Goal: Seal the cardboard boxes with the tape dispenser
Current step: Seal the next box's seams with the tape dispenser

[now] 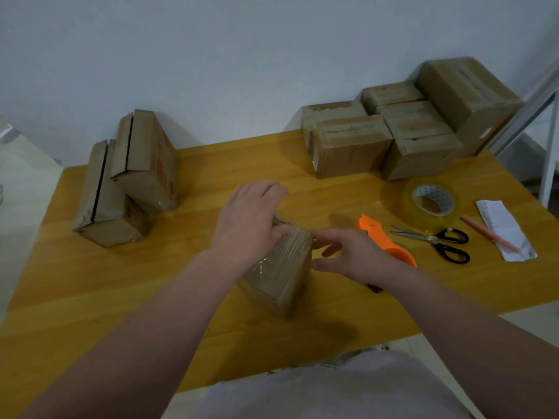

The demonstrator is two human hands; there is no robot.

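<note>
Pale shirt fabric point(332, 391) fills the bottom of the view, and two bare forearms reach from it over the near edge of the wooden table point(211, 164). Around the table's middle stands a small cardboard box point(287, 267) with shiny tape across its top face. The left hand point(245, 225) grasps the box's far end, thumb on the top face and fingers bent over the far edge. The right hand point(354, 255) is released, with relaxed, spread fingers whose tips are at the box's right side; the blur makes it unclear whether they actually touch. Just behind that hand the orange tape dispenser point(390, 246) lies on the table, held by nobody. Toward the right edge sit a clear tape roll point(432, 204), black-handled scissors point(438, 240), a pink pen point(487, 234) and a folded paper point(502, 225) under the pen. A cluster of taped boxes point(351, 149) is stacked at the far right corner. Near the far left corner, two boxes with open seams point(142, 158) lean together.
</note>
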